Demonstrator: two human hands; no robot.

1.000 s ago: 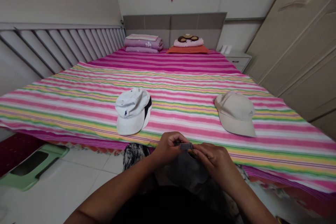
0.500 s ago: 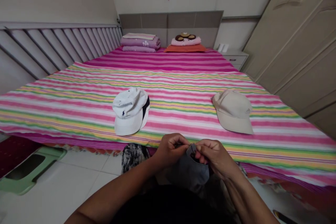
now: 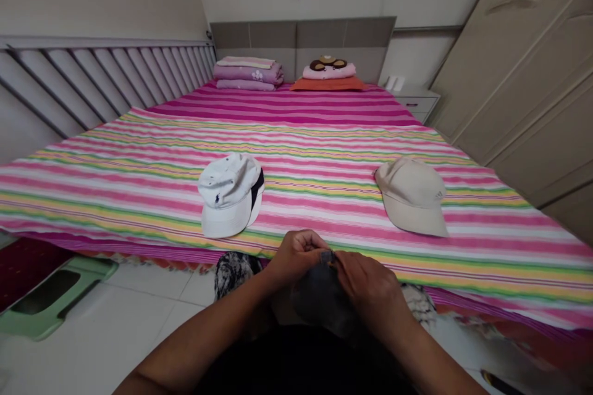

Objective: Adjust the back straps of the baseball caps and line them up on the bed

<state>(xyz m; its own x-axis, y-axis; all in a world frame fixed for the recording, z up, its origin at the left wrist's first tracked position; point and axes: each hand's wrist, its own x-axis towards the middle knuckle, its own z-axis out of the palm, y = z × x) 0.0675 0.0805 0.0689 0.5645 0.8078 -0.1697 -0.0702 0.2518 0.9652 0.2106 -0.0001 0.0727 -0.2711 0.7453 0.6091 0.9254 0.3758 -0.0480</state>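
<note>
Both my hands meet low in the middle, just in front of the bed's near edge. My left hand (image 3: 296, 256) and my right hand (image 3: 365, 284) are closed on a dark grey cap (image 3: 319, 296), pinching its strap at the top. Most of the grey cap is hidden under my hands. On the striped bed (image 3: 324, 154) lie two other caps: a white cap (image 3: 227, 194) with a small dark logo to the left, and a beige cap (image 3: 412, 194) to the right, both beyond my hands.
Folded purple bedding (image 3: 248, 74) and a pink and orange pillow stack (image 3: 328, 77) sit at the headboard. A wardrobe (image 3: 532, 74) stands on the right, a slatted rail (image 3: 106, 80) on the left. A green stool (image 3: 50, 293) is on the tiled floor at lower left.
My right hand has slid over the top of the grey cap, covering more of it. My fingers have shifted along its strap. The view has barely moved.
</note>
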